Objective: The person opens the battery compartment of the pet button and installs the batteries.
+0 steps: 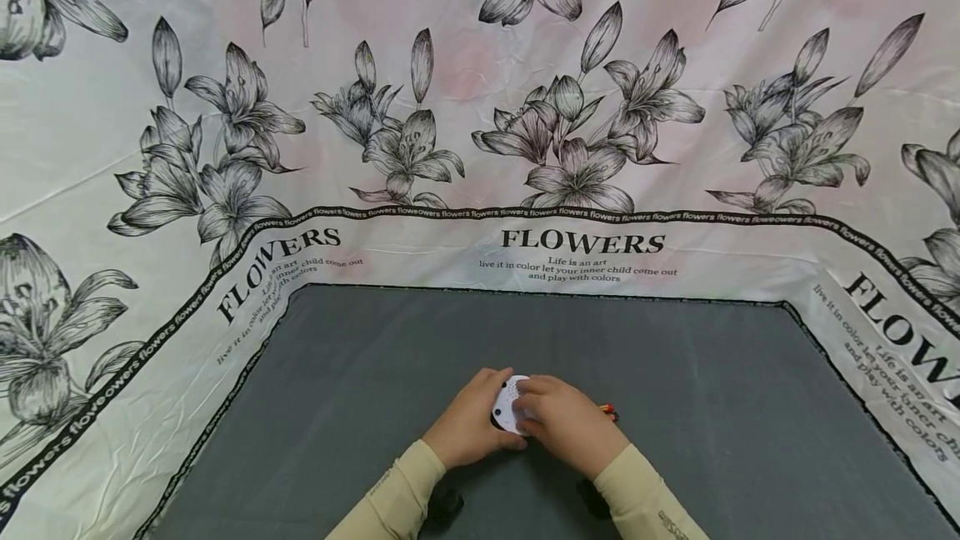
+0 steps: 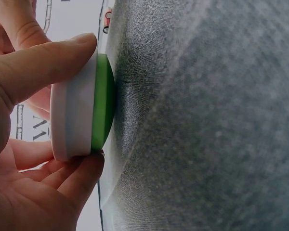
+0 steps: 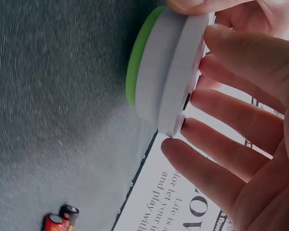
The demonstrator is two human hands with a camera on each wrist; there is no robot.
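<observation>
A round device (image 1: 507, 405) has a white body and a green domed side (image 2: 103, 103), which faces down to the grey cloth. My left hand (image 1: 472, 425) grips it by the rim, thumb on one edge and fingers on the opposite one. Small holes dot its upturned white face. The right hand (image 1: 567, 422) lies over that face; in the right wrist view its thumb and mostly straight fingers (image 3: 231, 110) touch the white face and edge. Part of the face is hidden under these fingers. Red and black batteries (image 3: 60, 219) lie on the cloth beyond the right hand.
Grey cloth (image 1: 360, 357) covers the work surface in front of me. Around it runs a white border (image 1: 420, 257) printed with black flowers and lettering. Dark objects (image 1: 446, 507) show beneath both wrists.
</observation>
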